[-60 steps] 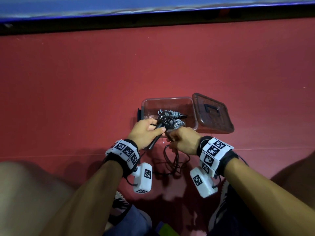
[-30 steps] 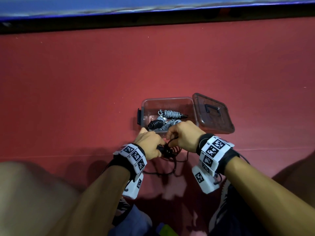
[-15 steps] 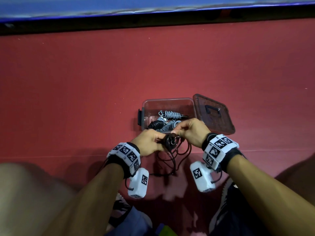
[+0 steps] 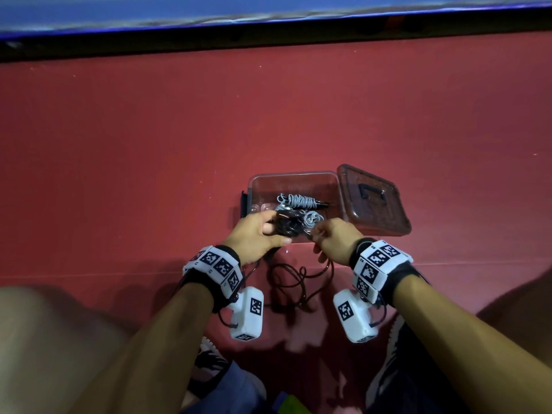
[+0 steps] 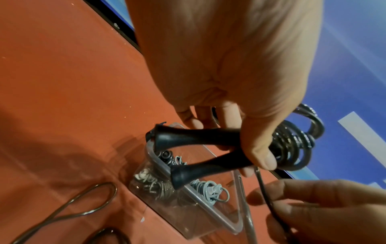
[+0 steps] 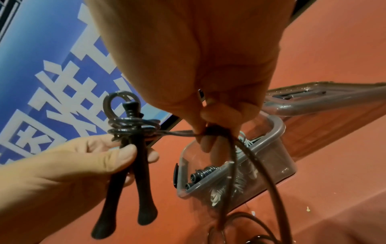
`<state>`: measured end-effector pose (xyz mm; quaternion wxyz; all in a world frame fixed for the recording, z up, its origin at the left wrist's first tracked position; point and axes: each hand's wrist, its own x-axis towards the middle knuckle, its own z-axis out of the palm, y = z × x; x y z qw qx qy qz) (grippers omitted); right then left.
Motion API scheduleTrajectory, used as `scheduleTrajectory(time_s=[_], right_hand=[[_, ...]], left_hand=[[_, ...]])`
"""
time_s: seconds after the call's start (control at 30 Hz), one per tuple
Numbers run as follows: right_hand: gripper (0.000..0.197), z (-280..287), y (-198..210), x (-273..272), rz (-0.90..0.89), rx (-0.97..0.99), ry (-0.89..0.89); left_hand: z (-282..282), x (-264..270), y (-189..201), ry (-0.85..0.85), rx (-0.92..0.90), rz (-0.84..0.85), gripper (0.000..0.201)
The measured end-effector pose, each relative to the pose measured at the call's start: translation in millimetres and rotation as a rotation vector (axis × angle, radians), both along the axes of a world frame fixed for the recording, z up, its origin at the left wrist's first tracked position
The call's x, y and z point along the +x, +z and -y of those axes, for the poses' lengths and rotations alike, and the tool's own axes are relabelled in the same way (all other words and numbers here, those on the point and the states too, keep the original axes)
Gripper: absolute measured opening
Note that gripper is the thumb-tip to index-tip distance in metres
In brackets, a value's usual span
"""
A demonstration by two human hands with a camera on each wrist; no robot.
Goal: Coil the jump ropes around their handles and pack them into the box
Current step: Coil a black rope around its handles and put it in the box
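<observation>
Two hands, left (image 6: 69, 166) gripping two black handles (image 6: 133, 166), right (image 6: 208, 92) pinching one cord (image 6: 246, 158)

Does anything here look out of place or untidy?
Nothing is damaged or spilled. The black rope is only partly coiled round its handles; the rest lies in loose loops on the floor before the box. The lid lies beside it.

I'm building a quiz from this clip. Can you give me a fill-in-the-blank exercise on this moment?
1. The left hand grips two black rubber jump-rope handles side by ____.
2. The right hand pinches the dark ____ rope.
3. The clear plastic box stands with its lid ____.

Missing: side; uncoiled; off
</observation>
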<state>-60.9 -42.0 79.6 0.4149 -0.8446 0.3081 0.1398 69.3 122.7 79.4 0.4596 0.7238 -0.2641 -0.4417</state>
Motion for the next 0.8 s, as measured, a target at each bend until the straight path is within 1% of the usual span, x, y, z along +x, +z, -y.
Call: scheduleTrajectory(time_s=[0.07,0.13,0.17,0.23,0.27,0.3,0.37,0.43,0.53,0.63,0.7,0.8], right_hand=[[0.025,0,0,0,-0.021,-0.009,-0.018],[0.022,1,0,1,-0.046,-0.030,0.030],[0.029,1,-1,2,-0.049,-0.048,0.066],[0.044,-1,0,3,0.044,-0.030,0.069],[0.044,-2,1,3,0.112,-0.024,0.058],[0.041,-2,0,4,0.170,-0.022,0.052],[0.027,-2,2,4,0.232,0.017,0.063],[0.022,-6,8,5,0.257,0.096,0.078],[0.021,-9,14,7,0.272,0.146,0.067],[0.008,-8,16,7,0.293,0.175,0.027],[0.005,-7,15,7,0.320,0.145,0.019],[0.006,-2,14,7,0.311,0.076,-0.014]], left_hand=[[0,0,1,-0.045,0.006,0.008,0.055],[1,1,1,-0.071,0.017,0.030,0.052],[2,1,0,-0.088,0.034,0.059,0.049],[2,2,-2,-0.122,0.072,0.099,0.048],[2,2,-4,-0.125,0.085,0.100,0.050],[1,2,-5,-0.122,0.091,0.099,0.054],[1,0,-7,-0.115,0.100,0.112,0.061],[0,1,-7,-0.117,0.095,0.109,0.062],[-1,2,-5,-0.125,0.088,0.099,0.054],[0,1,-4,-0.133,0.075,0.113,0.046],[1,0,-2,-0.131,0.081,0.119,0.038],[3,-2,4,-0.119,0.091,0.110,0.031]])
